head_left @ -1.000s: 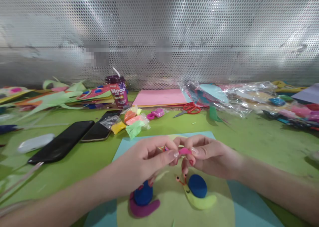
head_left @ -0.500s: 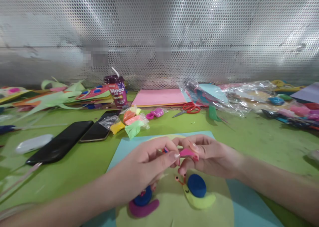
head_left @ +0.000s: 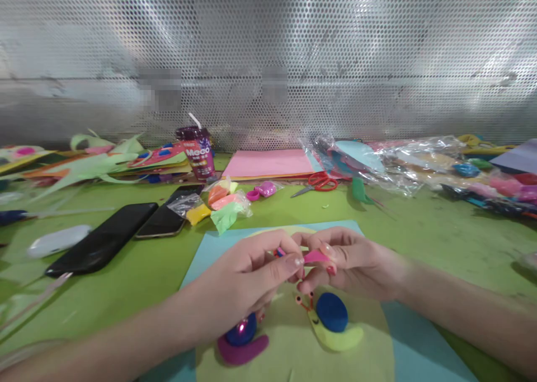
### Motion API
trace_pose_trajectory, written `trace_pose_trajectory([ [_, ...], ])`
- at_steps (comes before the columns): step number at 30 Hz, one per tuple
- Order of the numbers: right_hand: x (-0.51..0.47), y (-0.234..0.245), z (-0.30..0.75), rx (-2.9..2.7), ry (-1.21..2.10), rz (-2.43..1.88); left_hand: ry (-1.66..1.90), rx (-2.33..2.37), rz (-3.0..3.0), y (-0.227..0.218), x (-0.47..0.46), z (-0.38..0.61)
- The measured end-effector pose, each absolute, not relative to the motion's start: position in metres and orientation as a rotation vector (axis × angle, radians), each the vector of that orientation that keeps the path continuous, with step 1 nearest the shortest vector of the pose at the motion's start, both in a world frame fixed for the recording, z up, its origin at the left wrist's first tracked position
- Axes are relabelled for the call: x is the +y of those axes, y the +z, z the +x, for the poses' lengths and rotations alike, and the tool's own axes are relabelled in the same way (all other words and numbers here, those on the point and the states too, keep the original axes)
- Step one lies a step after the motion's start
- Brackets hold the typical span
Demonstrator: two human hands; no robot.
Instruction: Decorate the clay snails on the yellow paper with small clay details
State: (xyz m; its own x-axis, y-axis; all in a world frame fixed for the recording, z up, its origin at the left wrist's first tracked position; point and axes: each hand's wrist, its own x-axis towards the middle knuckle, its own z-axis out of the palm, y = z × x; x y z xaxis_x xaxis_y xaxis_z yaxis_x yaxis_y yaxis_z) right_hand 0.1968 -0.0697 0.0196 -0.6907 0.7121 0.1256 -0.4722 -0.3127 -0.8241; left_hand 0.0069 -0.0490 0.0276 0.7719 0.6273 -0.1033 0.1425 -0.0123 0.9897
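Observation:
My left hand [head_left: 251,273] and my right hand [head_left: 348,262] meet above a light blue sheet [head_left: 210,248]. Both pinch a small piece of pink clay [head_left: 314,256] between their fingertips. Below the hands, on a yellow-green paper circle [head_left: 293,348], lie two clay snails. The purple snail with a blue shell [head_left: 242,340] sits under my left hand. The yellow-green snail with a blue shell [head_left: 333,320] sits under my right hand and has red feelers.
Two black phones [head_left: 104,242] [head_left: 168,217] and a white case [head_left: 59,240] lie at the left. Bags of coloured clay [head_left: 222,206], a purple drink cup [head_left: 199,152], pink paper [head_left: 271,164], red scissors [head_left: 319,182] and plastic bags of supplies [head_left: 403,166] line the back.
The hands have stayed together, kneading the pink clay; they have sunk slightly towards the snails. The clay piece looks a little flatter and longer.

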Motion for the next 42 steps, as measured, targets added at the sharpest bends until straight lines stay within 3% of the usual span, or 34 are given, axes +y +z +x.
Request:
trace_pose_trajectory([
  [42, -0.0682, 0.0167, 0.1957, -1.129, 2.057, -0.298, 0.483, 0.592, 1.487, 0.0216, -0.0489, 0.0071],
])
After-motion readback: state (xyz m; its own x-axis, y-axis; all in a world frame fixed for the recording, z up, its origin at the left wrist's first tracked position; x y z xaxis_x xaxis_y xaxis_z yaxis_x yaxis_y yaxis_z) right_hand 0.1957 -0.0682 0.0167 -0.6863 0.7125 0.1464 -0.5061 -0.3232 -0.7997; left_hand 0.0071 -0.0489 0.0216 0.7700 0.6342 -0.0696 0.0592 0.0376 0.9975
